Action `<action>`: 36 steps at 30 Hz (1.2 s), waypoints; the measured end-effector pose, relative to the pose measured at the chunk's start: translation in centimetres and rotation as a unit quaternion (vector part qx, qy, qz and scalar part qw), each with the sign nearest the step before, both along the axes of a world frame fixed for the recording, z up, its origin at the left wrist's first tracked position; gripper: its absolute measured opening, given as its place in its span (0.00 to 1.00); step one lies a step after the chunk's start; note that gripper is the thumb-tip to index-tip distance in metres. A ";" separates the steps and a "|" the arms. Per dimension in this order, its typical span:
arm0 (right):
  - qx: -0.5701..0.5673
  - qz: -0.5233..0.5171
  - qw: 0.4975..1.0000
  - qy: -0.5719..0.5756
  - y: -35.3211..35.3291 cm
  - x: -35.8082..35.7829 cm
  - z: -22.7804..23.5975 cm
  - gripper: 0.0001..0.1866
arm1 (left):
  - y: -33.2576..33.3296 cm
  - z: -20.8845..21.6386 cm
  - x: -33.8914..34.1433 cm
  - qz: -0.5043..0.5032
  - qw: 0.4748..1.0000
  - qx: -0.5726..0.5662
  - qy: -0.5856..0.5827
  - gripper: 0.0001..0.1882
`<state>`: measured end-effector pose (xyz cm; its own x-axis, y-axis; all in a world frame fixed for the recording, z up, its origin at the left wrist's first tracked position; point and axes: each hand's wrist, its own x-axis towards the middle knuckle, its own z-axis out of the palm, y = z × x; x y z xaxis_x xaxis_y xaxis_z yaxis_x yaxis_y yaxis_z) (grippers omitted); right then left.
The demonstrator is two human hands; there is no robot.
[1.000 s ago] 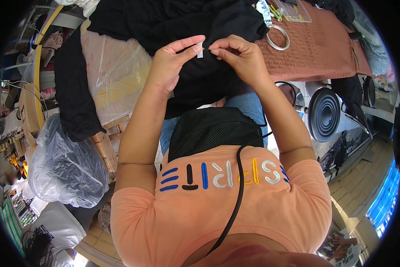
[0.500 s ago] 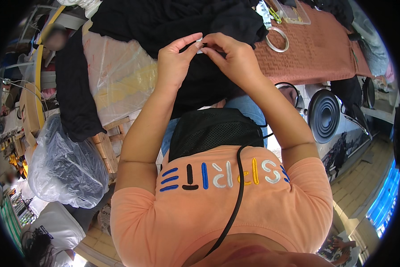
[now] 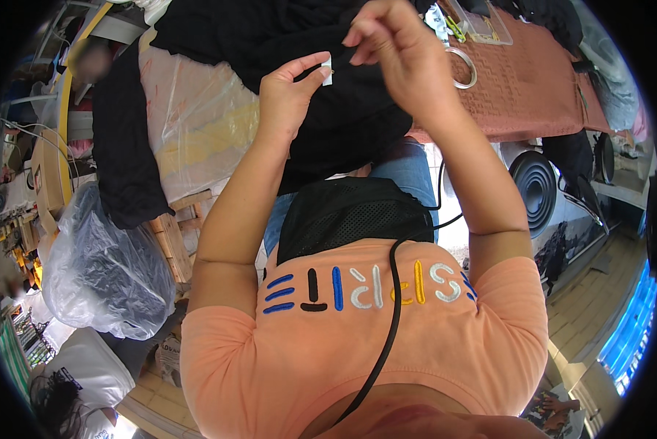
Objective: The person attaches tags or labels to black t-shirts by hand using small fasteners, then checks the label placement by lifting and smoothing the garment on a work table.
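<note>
Your left hand (image 3: 288,95) and right hand (image 3: 391,47) hang close together in open air above the black cloth (image 3: 328,110), so nothing blocks the small gap between them except the white tag (image 3: 327,71) pinched at the left fingertips. Below them the cloth covers the table edge. To your right the red-brown tablecloth (image 3: 533,95) offers flat room, broken by the tape ring (image 3: 464,66). To your left clear plastic sheeting (image 3: 197,132) lies crumpled, and the bulging bag (image 3: 102,271) fills the floor beside your left elbow.
</note>
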<state>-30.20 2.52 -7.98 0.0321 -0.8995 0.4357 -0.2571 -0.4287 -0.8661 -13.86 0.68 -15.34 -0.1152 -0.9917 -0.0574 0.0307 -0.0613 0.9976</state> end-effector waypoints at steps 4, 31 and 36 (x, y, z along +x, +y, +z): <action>-0.004 0.011 0.990 -0.139 -0.1 -1.6 3.3 0.06 | -0.2 -0.2 0.1 0.000 1.000 -0.010 -0.016 0.13; -0.257 -0.019 0.966 -0.024 6.1 -7.2 9.6 0.07 | -0.3 0.1 0.5 -0.023 0.991 -0.069 -0.116 0.09; -0.126 -0.015 0.992 -0.024 5.5 -4.3 4.6 0.05 | 1.2 0.9 1.0 -0.057 0.998 -0.011 -0.029 0.13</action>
<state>-34.48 8.06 -3.34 -0.0199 -0.7626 0.6466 -0.2340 -0.6252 -0.7445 -12.86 1.88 -14.40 -0.2245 -0.9734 -0.0452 -0.0331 -0.0387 0.9987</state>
